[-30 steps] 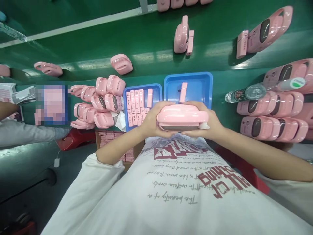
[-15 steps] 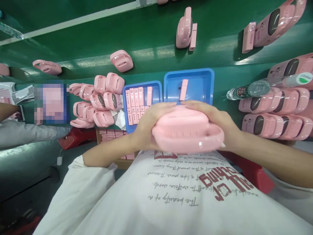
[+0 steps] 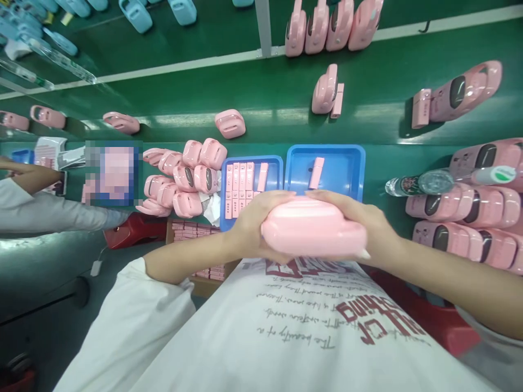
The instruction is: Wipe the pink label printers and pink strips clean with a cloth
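Observation:
Close in front of my shirt, a rounded pink plastic device with a loop handle [image 3: 314, 231] is held between both hands. My left hand [image 3: 254, 224] is wrapped round its left end, and my right hand [image 3: 373, 226] grips the other end near the handle. The thumbs and fingertips meet its far edge; part of the fingers is hidden beneath. A bit of something white pokes out below the right-hand end. Just beyond the hands is a blue tray [image 3: 360, 174] with one small pink block [image 3: 316, 173] in it.
Left of that, a second blue tray [image 3: 279, 169] holds rows of pink blocks. Similar pink devices [image 3: 188, 204] cluster further left, others [image 3: 453, 239] at right beneath a plastic bottle [image 3: 419, 184]. A cardboard box [image 3: 204, 286] of blocks stands below the table. A co-worker's arm [image 3: 32, 174] is at far left.
The view has tilted up, showing more of the back shelf with pink and blue devices. The held device has rotated slightly, so its handle opening no longer shows; both hands keep their grip.

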{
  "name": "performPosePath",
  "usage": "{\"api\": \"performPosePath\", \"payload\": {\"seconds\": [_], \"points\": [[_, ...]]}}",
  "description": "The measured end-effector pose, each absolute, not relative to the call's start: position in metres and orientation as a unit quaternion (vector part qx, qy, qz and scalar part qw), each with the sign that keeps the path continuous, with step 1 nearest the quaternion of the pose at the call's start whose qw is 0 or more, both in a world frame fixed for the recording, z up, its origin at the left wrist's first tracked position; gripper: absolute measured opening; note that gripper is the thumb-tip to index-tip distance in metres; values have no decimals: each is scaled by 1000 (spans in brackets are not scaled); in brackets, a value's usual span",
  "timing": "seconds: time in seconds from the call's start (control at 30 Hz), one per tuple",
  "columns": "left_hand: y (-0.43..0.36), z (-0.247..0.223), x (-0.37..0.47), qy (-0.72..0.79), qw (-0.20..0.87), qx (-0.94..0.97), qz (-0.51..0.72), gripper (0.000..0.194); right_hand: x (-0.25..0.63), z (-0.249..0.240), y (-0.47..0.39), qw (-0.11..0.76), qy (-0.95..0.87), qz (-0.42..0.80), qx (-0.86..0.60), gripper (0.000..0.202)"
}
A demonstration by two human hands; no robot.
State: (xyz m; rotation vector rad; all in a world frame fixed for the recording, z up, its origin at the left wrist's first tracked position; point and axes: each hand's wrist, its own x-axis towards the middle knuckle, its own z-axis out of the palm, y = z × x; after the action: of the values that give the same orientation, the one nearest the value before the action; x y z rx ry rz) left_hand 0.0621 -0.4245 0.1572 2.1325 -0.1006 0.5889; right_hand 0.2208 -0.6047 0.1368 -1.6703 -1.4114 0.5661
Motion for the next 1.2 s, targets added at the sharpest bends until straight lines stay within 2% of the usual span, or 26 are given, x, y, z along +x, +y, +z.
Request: {"api": "performPosePath", "payload": {"seconds": [0.1,0.27,0.43,0.67,0.77,0.93,1.2], "points": [[-409,133,74,-37,455,870,186,93,233,123,-587,431,-594,202,-648,83],[-401,138,71,-116,461,867,148,98,241,127,-593,402,-630,248,-616,89],[-403,147,67,-128,440,869,186,94,234,135,-597,413,-629,221,-620,86],[-376,118,89,-97,438,877,171,85,243,121,-566,410,-603,182,-660,71],[-367,113,94,-67,475,858,185,90,251,126,-557,445,-593,176,-648,67],[-372,94,98,4,541,794,278,95,252,136,-549,485,-562,117,-659,66],[-401,75,111,126,725,641,220,121,234,147,-556,445,-560,52,-696,65]]}}
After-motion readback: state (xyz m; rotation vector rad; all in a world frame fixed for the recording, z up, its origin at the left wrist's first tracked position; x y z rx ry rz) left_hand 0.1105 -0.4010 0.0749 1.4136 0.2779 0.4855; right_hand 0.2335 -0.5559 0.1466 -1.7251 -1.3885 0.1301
